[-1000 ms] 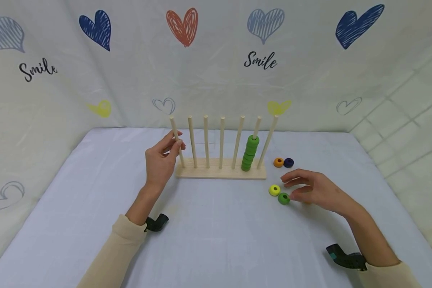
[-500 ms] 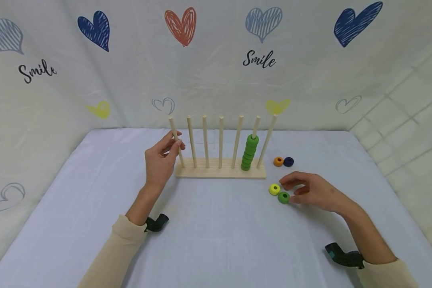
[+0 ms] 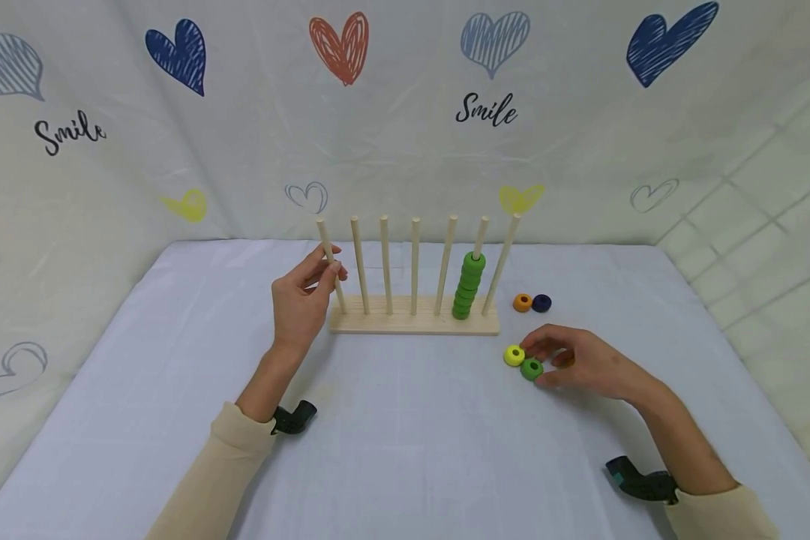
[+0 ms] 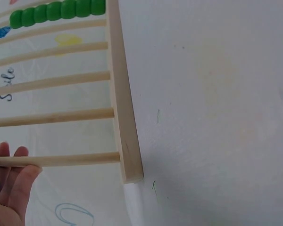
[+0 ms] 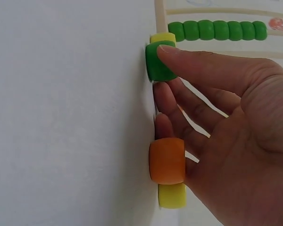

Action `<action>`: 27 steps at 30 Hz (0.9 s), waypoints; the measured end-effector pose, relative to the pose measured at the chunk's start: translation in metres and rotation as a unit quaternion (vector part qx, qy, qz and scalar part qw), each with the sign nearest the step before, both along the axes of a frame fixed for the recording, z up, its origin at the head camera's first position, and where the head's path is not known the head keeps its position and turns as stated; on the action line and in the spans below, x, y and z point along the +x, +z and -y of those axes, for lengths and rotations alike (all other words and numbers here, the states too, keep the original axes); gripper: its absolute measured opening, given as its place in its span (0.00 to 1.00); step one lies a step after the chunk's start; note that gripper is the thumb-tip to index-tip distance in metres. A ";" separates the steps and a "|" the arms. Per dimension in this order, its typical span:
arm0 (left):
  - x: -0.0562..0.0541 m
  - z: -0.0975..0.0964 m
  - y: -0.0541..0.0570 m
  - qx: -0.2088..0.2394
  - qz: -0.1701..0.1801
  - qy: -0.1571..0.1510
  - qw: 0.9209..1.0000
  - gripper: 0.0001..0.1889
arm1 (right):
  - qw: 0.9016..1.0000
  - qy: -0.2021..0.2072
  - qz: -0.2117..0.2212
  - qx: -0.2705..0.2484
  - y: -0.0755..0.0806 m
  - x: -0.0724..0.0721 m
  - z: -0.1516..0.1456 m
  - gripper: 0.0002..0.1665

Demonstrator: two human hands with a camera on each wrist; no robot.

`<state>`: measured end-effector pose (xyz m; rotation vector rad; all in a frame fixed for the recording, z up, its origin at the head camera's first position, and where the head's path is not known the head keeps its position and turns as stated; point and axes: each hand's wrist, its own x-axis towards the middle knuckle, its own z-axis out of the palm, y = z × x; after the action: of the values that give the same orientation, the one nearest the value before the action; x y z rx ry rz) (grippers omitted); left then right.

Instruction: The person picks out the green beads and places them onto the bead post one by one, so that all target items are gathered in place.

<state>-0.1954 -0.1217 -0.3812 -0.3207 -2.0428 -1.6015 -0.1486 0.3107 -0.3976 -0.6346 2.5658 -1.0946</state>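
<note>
My left hand [image 3: 298,307] pinches the leftmost peg [image 3: 325,236] of a wooden bead rack [image 3: 412,324] between thumb and fingers; the left wrist view shows the thumb and fingers [image 4: 21,188] around that peg. A stack of green beads [image 3: 469,289] sits on the second peg from the right; the other pegs are bare. To the right of the rack, my right hand [image 3: 590,364] pinches a loose green bead [image 3: 529,373] low at the tabletop. In the right wrist view the thumb lies on this bead [image 5: 159,65], with fingers behind it. A yellow bead [image 3: 510,359] touches the green one.
An orange bead [image 3: 518,306] and a dark blue bead [image 3: 542,303] lie side by side right of the rack. Another orange bead [image 5: 167,161] and a yellow bead [image 5: 172,196] lie under the right palm, hidden in the head view. A heart-printed sheet [image 3: 405,150] hangs behind the table.
My right hand has moved slightly left and its thumb and fingers have closed in on the green bead. The left hand stays on its peg.
</note>
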 end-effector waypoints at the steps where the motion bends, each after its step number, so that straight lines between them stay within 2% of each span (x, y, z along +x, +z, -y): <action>1: 0.000 0.000 0.000 0.000 0.000 -0.001 1.000 0.11 | 1.000 0.000 0.000 0.000 0.000 0.000 0.000 0.26; 13: 0.000 0.000 -0.001 -0.001 0.000 0.001 1.000 0.12 | 1.000 -0.004 -0.010 0.003 0.000 0.000 0.000 0.25; 21: -0.001 0.000 -0.001 -0.003 0.000 0.003 1.000 0.12 | 0.999 -0.044 0.020 -0.027 0.007 0.001 0.002 0.26; 27: -0.001 0.000 -0.001 -0.001 0.001 0.002 1.000 0.12 | 0.997 -0.074 -0.003 -0.027 0.014 0.003 0.005 0.25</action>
<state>-0.1962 -0.1216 -0.3825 -0.3165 -2.0445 -1.5993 -0.1457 0.3061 -0.3832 -0.4655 2.6312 -1.2149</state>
